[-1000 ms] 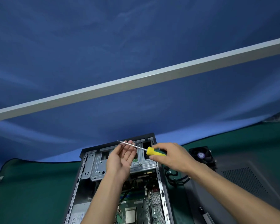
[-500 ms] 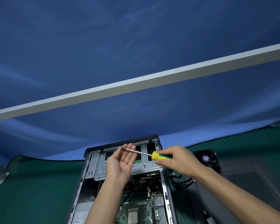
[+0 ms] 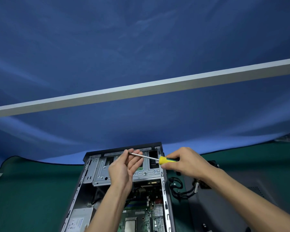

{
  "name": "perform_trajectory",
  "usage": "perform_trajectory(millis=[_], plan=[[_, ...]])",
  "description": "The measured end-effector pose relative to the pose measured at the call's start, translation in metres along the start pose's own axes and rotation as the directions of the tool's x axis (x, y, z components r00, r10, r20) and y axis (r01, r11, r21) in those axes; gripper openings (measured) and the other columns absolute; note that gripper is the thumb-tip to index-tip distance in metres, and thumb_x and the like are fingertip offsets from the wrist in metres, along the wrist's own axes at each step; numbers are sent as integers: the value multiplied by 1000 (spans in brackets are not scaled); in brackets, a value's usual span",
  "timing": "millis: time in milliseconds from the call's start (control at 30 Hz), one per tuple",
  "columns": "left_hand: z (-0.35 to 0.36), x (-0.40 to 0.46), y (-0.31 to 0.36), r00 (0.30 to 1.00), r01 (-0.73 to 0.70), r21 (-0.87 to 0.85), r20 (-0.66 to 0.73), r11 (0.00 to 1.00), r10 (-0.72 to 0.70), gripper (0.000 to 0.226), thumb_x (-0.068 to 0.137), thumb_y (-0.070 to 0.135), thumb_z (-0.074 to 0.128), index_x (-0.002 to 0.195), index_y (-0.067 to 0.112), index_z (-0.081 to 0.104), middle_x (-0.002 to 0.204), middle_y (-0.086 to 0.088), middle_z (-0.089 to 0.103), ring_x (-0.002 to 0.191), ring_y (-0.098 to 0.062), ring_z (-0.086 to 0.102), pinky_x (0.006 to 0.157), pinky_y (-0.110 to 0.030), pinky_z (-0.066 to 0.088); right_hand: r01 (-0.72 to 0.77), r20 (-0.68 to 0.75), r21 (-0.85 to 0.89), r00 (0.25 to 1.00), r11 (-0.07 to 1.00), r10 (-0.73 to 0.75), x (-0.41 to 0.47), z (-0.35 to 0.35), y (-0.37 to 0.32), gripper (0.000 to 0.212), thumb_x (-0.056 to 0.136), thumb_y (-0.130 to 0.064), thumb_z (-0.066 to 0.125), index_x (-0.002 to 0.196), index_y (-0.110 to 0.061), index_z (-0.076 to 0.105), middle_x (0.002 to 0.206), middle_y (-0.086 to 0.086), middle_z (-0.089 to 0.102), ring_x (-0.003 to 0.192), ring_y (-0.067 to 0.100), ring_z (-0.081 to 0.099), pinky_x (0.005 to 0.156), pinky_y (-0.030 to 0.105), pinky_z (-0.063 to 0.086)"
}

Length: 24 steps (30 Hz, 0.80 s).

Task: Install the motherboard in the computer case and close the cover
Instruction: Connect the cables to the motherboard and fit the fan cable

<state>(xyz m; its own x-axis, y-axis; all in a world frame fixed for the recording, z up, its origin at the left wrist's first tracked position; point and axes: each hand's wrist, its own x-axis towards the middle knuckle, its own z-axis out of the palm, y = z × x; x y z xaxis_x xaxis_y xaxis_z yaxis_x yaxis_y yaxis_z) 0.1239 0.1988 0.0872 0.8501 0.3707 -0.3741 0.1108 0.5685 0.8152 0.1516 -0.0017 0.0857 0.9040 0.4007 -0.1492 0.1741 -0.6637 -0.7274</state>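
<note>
Head view is looking down over an open computer case [image 3: 84, 183] lying flat on a green desk [image 3: 32, 190], with a blue cloth backdrop [image 3: 141, 47] and a pale bar [image 3: 157, 86] crossing it behind. The motherboard [image 3: 141, 216] is sitting inside the case, in its lower part near the bottom edge of the frame, with a silver drive cage [image 3: 100, 171] above it and a power supply [image 3: 79, 220] at lower left.

The right hand [image 3: 186, 162] is gripping the yellow-and-green handle of a screwdriver [image 3: 164, 160], fingers curled round it, the metal shaft pointing left. The left hand [image 3: 124, 166] is raised palm-up with its fingers nearly straight, and its fingertips [image 3: 132, 152] are touching the shaft near the tip; whether something small is being pinched there is too fine to tell.

Compared with a second ago, both hands are sitting a little further right in the frame and slightly lower over the case, and the screwdriver handle is now lying over the right wall of the case rather than over the drive cage. The grip itself is looking unchanged. The camera is tilting down a touch, so more of the motherboard is showing.

To the right of the case, a black cable bundle [image 3: 177, 188] is lying on the desk beside a dark grey side cover [image 3: 224, 206], on which the right forearm is casting its shadow.
</note>
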Motion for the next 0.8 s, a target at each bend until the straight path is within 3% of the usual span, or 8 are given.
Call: perform_trajectory(millis=[100,233,300,367,400,500,800], plan=[[9,1,3,998,-56,-8,21,998,56,23,98,12,46,92,-6,59,79,-19,72,73,-27,72,53,-30,57,-38,38,129,999,991,33,-1,-9,-9,34,77,-56,66,78,-23,71,49,-6,54,39,9,42,44,20,32],[14,3,4,999,-30,-37,-12,999,30,23,98,12,47,89,-5,58,80,-20,70,67,-25,72,52,-29,57,-110,106,339,991,934,78,-2,-23,-16,7,83,-24,66,89,-24,70,59,1,64,43,18,51,40,21,37],[10,5,0,998,16,-97,-62,995,-22,24,99,13,45,89,-4,57,85,-19,67,67,-23,71,55,-29,58,-110,61,560,994,821,91,-3,-28,-16,17,83,-4,62,96,-15,66,68,6,66,49,23,58,44,25,44],[7,4,-7,993,59,-151,-94,987,-74,23,99,14,46,88,-4,57,89,-19,65,76,-26,68,69,-33,56,-23,-75,747,990,664,118,-4,-31,-18,11,83,0,67,90,-7,64,74,8,66,54,26,63,47,29,51],[7,4,-10,991,70,-167,-102,983,-88,23,98,13,47,87,-4,57,89,-20,64,80,-29,66,76,-38,52,29,-151,771,979,637,139,-4,-30,-19,8,82,-3,70,86,-6,64,72,8,66,54,26,64,49,30,54],[10,3,-18,989,93,-212,-90,973,-114,22,97,13,49,88,-5,56,93,-23,63,81,-31,64,81,-43,48,91,-316,710,927,698,201,-4,-21,-23,20,78,-12,78,78,-6,59,60,3,65,50,24,64,49,31,55],[2,7,-44,951,294,-412,33,862,-309,31,102,17,38,91,-6,55,95,-22,66,84,-31,65,76,-46,49,-37,-284,652,914,758,289,-4,-16,-13,19,77,-10,77,75,-5,59,62,5,67,48,25,64,43,28,49]])
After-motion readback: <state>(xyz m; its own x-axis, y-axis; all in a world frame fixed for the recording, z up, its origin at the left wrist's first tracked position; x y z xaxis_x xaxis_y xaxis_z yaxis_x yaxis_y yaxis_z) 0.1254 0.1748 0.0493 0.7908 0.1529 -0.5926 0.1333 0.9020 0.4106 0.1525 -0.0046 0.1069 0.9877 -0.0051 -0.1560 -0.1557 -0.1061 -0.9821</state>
